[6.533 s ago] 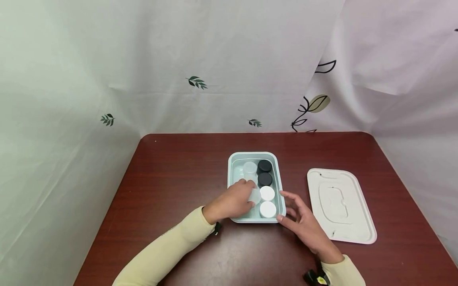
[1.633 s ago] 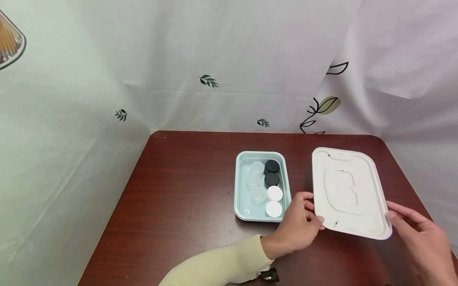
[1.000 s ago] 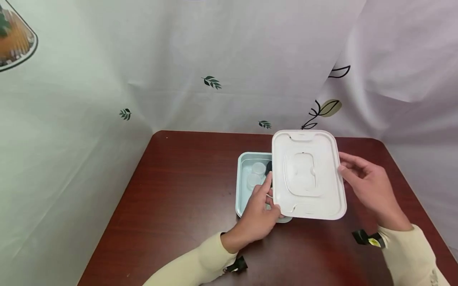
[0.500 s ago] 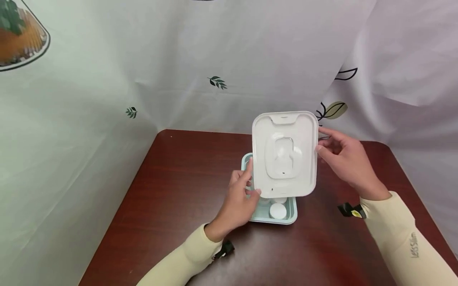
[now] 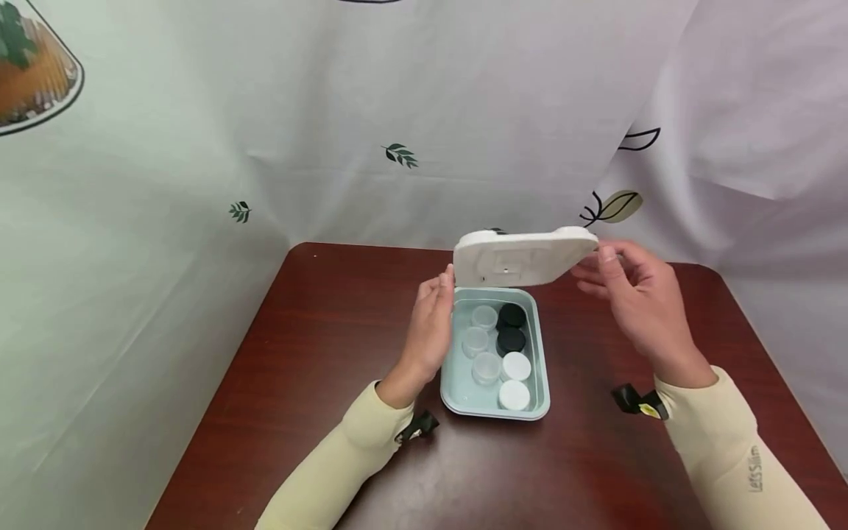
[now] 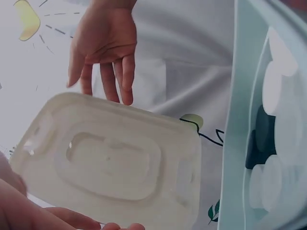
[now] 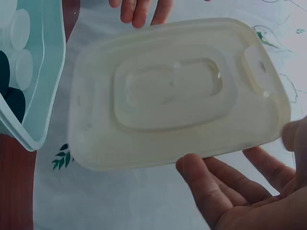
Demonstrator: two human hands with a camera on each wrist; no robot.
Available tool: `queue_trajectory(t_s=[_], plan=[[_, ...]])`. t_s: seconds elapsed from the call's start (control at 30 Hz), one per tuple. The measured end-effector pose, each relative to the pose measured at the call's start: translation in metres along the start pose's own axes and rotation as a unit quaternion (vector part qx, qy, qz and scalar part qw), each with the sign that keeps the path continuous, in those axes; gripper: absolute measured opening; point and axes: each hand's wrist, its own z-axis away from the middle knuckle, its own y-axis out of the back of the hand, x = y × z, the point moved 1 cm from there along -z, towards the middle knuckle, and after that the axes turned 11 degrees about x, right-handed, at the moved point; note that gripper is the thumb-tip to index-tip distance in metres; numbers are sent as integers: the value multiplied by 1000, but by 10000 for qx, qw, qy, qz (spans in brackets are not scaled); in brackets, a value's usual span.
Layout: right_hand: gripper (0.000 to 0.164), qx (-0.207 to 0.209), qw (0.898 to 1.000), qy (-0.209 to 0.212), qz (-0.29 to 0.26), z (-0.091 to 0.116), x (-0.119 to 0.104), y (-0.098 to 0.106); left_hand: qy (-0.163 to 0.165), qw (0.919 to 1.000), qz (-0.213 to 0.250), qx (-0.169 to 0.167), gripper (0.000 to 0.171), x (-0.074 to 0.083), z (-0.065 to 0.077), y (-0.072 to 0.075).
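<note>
In the head view, a white plastic lid (image 5: 520, 261) is held up, tilted nearly edge-on, over the far end of a pale blue container (image 5: 457, 394). My left hand (image 5: 426, 331) holds the lid's left edge with fairly straight fingers; its thumb is hidden there. My right hand (image 5: 639, 302) holds the right edge, thumb near the corner. Inside the container stand small round tubs: three clear tubs (image 5: 486, 367), two black tubs (image 5: 511, 340) and two white tubs (image 5: 515, 366). Both wrist views show the lid's face with its raised centre (image 7: 172, 86).
A dark red-brown table (image 5: 344, 316) carries the container. Behind it hangs a pale cloth (image 5: 318, 103) printed with leaves. Black wrist straps (image 5: 639, 401) sit at the cuffs of my cream sleeves (image 5: 715, 434).
The lid was lifted from the table at the right, carried left above the container and tipped from upright-facing to nearly edge-on. My left hand had earlier been among the tubs.
</note>
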Motion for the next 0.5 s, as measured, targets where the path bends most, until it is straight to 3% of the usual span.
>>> queue_trajectory(t_s=[0.1, 0.23, 0.37, 0.5], plan=[[29, 30, 9979, 14, -650, 4, 3, -2, 139, 9994, 316, -58, 60, 1, -3, 2], [24, 5, 9956, 36, -940, 10, 8, -3, -7, 9998, 166, -120, 58, -1, -4, 7], [28, -280, 9955, 105, -895, 17, 14, 1, -138, 9991, 338, -228, 53, -4, -4, 13], [33, -586, 9962, 485, -421, 24, 17, 6, -132, 9964, 719, -424, 56, -8, -2, 19]])
